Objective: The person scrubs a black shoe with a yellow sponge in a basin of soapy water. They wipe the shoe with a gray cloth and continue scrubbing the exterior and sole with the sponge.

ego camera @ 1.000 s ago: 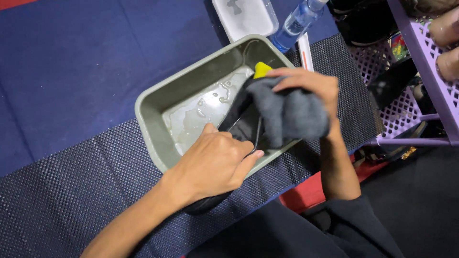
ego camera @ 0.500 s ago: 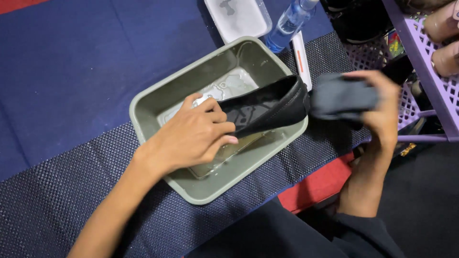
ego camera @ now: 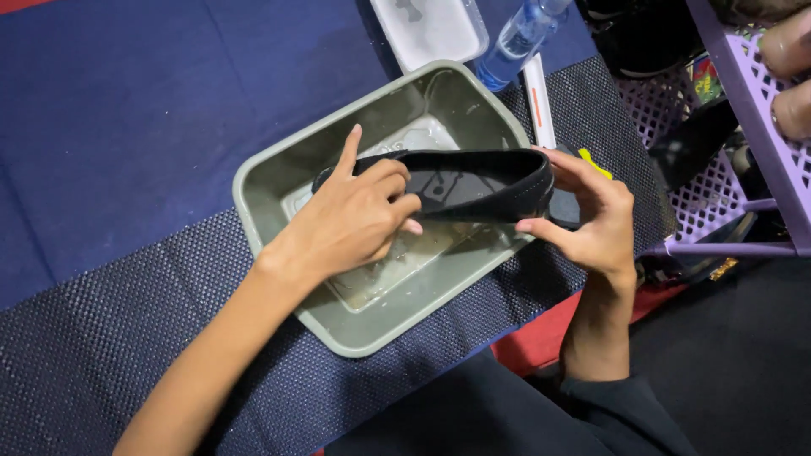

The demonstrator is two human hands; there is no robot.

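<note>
A black slip-on shoe (ego camera: 473, 181) lies on its side across the top of a grey-green basin (ego camera: 372, 338) with shallow water in it. My left hand (ego camera: 355, 219) grips the shoe's left end, index finger stretched out. My right hand (ego camera: 591, 215) holds the shoe's right end, thumb underneath and fingers over the top. A small yellow piece (ego camera: 596, 162) pokes out behind my right hand, and something dark grey shows in its palm. I cannot tell what either one is.
The basin sits on a dark mesh mat (ego camera: 101, 338) over blue flooring. Behind it are a white tray (ego camera: 431, 25), a blue spray bottle (ego camera: 515, 38) and a white brush handle (ego camera: 538, 105). A purple plastic rack (ego camera: 743, 101) stands at the right, with another person's fingers or toes (ego camera: 790, 76) on it.
My right hand, which held a grey cloth over the shoe, swung right and then came back to grip the shoe's end. The shoe now lies stretched sideways between both hands.
</note>
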